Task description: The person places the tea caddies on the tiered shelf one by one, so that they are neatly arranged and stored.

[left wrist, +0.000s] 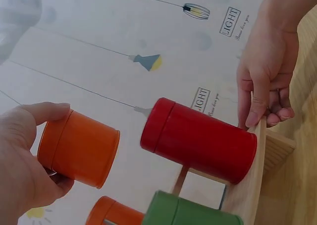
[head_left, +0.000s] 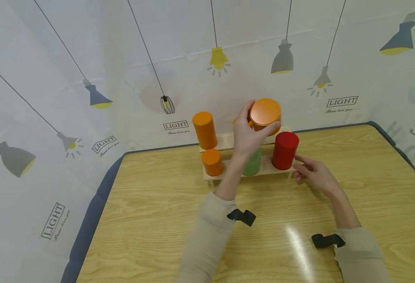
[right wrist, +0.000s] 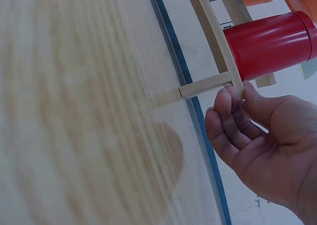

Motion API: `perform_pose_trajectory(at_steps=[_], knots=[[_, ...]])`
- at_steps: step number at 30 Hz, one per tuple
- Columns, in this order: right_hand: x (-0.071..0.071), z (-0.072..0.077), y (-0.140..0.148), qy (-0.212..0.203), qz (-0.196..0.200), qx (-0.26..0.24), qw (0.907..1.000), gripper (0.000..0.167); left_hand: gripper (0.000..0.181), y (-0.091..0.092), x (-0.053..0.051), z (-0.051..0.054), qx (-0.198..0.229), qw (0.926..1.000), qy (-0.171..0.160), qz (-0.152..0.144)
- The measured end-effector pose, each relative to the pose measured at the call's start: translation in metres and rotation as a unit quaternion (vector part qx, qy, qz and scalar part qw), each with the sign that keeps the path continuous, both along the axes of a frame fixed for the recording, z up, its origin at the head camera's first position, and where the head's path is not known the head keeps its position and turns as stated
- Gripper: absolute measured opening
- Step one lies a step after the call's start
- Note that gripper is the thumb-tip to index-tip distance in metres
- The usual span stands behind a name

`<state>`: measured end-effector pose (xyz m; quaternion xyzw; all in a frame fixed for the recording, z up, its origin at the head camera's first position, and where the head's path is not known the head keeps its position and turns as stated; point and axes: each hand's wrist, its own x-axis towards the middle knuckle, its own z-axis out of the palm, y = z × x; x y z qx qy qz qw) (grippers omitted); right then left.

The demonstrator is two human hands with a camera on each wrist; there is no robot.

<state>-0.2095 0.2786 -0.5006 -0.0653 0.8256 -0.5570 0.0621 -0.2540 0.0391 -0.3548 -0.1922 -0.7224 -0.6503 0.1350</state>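
My left hand point(head_left: 244, 137) grips an orange canister point(head_left: 265, 112) by its sides, raised above the back step of a two-step wooden rack point(head_left: 266, 169). In the left wrist view, air shows between this orange canister point(left wrist: 81, 148) and the rack. My right hand point(head_left: 315, 173) pinches the right end of the rack's front step, thumb on top and fingers below, as the right wrist view shows. Close beside it stands a red canister point(head_left: 285, 151). A green canister point(head_left: 252, 164) on the front step is partly hidden by my left arm.
A short orange canister point(head_left: 212, 163) stands at the front step's left end, with a taller orange canister point(head_left: 205, 130) behind it on the back step. Another orange canister point(left wrist: 113, 212) shows partly behind the green one. A patterned wall covering point(head_left: 140, 78) rises behind the wooden table point(head_left: 157, 220).
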Motion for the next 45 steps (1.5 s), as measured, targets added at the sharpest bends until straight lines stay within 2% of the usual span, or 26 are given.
perform_pose_trajectory(at_steps=[5, 11, 15, 18, 25, 29, 32, 36, 45], knots=[[-0.002, -0.002, 0.001, 0.005, 0.002, -0.003, 1.0, 0.056, 0.081, 0.014, -0.01, -0.004, -0.02, 0.9998, -0.004, 0.007], [-0.001, -0.002, 0.0, 0.009, 0.007, -0.014, 0.9998, 0.055, 0.081, 0.029, -0.022, -0.011, -0.042, 0.9985, -0.014, 0.033], [0.0, -0.001, -0.001, 0.008, 0.004, -0.018, 0.9998, 0.057, 0.081, 0.036, -0.028, -0.018, -0.068, 0.9959, -0.039, 0.045], [0.001, -0.001, -0.001, 0.008, 0.003, -0.016, 0.9998, 0.058, 0.082, 0.04, -0.033, -0.023, -0.076, 0.9942, -0.062, 0.044], [0.001, 0.0, -0.001, 0.005, -0.002, -0.006, 1.0, 0.058, 0.081, 0.051, -0.043, -0.034, -0.099, 0.9897, -0.088, 0.054], [0.001, 0.0, -0.001, 0.006, -0.001, -0.006, 1.0, 0.057, 0.082, 0.056, -0.045, -0.036, -0.121, 0.9847, -0.111, 0.059], [0.0, 0.0, -0.001, 0.005, 0.0, -0.006, 1.0, 0.057, 0.082, 0.059, -0.046, -0.036, -0.148, 0.9782, -0.127, 0.072], [-0.001, 0.0, -0.002, 0.007, 0.001, -0.003, 1.0, 0.055, 0.082, 0.06, -0.048, -0.035, -0.182, 0.9707, -0.133, 0.085], [0.0, 0.004, -0.003, 0.008, 0.0, 0.0, 1.0, 0.055, 0.082, 0.062, -0.05, -0.035, -0.209, 0.9648, -0.137, 0.081]])
